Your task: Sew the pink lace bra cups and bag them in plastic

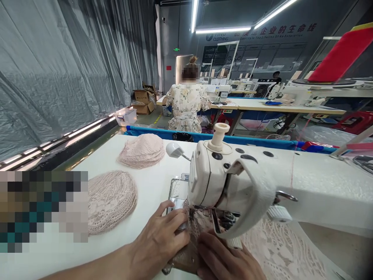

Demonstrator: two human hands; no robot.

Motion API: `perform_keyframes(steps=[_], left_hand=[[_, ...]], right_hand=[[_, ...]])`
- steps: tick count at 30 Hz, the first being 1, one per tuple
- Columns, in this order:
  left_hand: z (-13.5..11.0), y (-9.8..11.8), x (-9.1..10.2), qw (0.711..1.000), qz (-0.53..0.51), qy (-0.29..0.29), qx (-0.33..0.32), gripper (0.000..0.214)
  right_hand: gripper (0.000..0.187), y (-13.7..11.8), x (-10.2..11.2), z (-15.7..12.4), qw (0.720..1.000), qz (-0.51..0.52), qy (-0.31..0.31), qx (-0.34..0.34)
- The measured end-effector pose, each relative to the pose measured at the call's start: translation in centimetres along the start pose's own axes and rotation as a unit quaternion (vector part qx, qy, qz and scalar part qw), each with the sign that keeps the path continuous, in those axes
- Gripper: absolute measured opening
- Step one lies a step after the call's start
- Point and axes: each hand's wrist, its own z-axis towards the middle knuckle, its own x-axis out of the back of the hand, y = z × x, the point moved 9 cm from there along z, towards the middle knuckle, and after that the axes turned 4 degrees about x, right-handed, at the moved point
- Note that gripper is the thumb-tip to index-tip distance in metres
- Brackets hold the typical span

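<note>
One piece of lace fabric [281, 249] lies beneath the sewing machine [202, 175], its visible long axis running rightward and toward us. We observe pale pink openwork with solid, petal-like motifs. Our left hand [164, 235] has fingers slightly apart, our right hand [225, 258] has fingers bunched together; we cannot tell whether either clamps the fabric.

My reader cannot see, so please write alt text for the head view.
Left hand and right hand work at a white sewing machine, with pale pink lace beneath it. Two pink fabric piles lie to its left; ahead, a person faces away.
</note>
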Motion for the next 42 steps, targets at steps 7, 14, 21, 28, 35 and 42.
perform_keyframes(steps=[7, 14, 21, 28, 35, 42], left_hand=[[-0.3, -1.2, -0.5, 0.999, -0.002, -0.023, 0.024, 0.026], [-0.5, -1.7, 0.0, 0.999, 0.008, 0.008, 0.041, 0.035], [-0.9, -1.7, 1.6, 0.998, 0.027, 0.055, 0.035, 0.034], [-4.1, 0.1, 2.9, 0.979, -0.156, -0.070, 0.114, 0.046], [-8.9, 2.3, 0.5, 0.597, -0.658, -0.116, 0.444, 0.045], [-12.8, 5.7, 1.8, 0.523, -0.694, -0.138, 0.476, 0.039]], right_hand=[[0.024, 0.6, -0.1, 0.1, 1.000, 0.000, -0.017, 0.000], [0.032, 1.6, -0.3, 0.3, 0.999, -0.031, -0.026, -0.020], [0.023, 1.7, -0.4, 1.1, 0.997, -0.046, -0.020, -0.059], [0.015, -1.3, 2.5, 1.2, 0.935, 0.339, -0.030, -0.103], [0.032, -3.0, 3.9, -1.7, 0.746, 0.583, -0.159, -0.280], [0.010, -8.8, 3.2, -1.4, 0.733, 0.569, -0.228, -0.294]])
